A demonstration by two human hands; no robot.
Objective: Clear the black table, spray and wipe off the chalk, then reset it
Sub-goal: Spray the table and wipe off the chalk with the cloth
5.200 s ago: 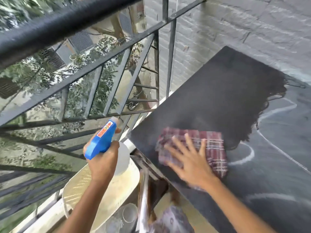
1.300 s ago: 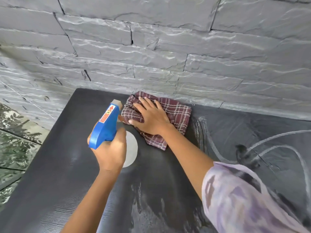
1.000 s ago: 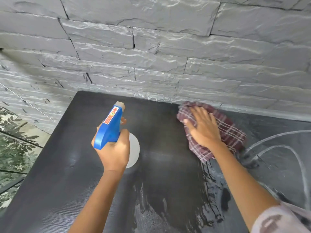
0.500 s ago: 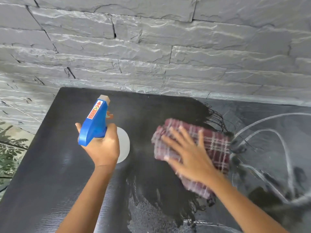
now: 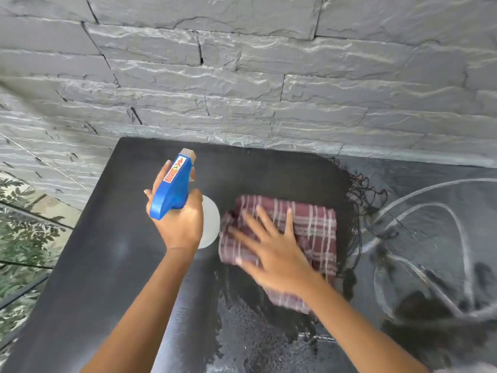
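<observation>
Chalk loops (image 5: 468,265) mark the black table's (image 5: 94,265) right part, beside the wet patch. The right hand (image 5: 274,254) presses flat, fingers spread, on the plaid cloth (image 5: 314,227); the left hand (image 5: 180,224) grips the blue spray bottle (image 5: 173,189). Overlapping rightward strokes, sprayed first, should lift it.

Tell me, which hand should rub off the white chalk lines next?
Probably the right hand: it presses flat on the checked cloth, right beside the chalk lines. The left hand is busy gripping the spray bottle.
</observation>
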